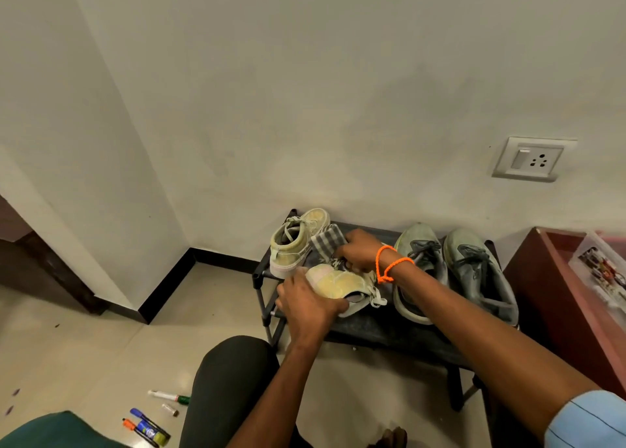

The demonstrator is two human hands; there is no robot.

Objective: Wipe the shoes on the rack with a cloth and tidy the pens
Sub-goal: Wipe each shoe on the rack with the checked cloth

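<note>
Mid-frame on the rack (399,332), my left hand (306,303) grips the yellow shoe (342,285) by its heel (light, floppy canvas, probably), right hand (360,249) clutching the checked cloth (325,240). Pens (149,425) wait lower left.

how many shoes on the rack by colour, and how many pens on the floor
Cream-yellow shoes: 2, one upright, one tipped on its side under the left hand
Grey shoes: 2
Pens and markers on the floor: about 5, some overlapping
Total: about 9
</note>
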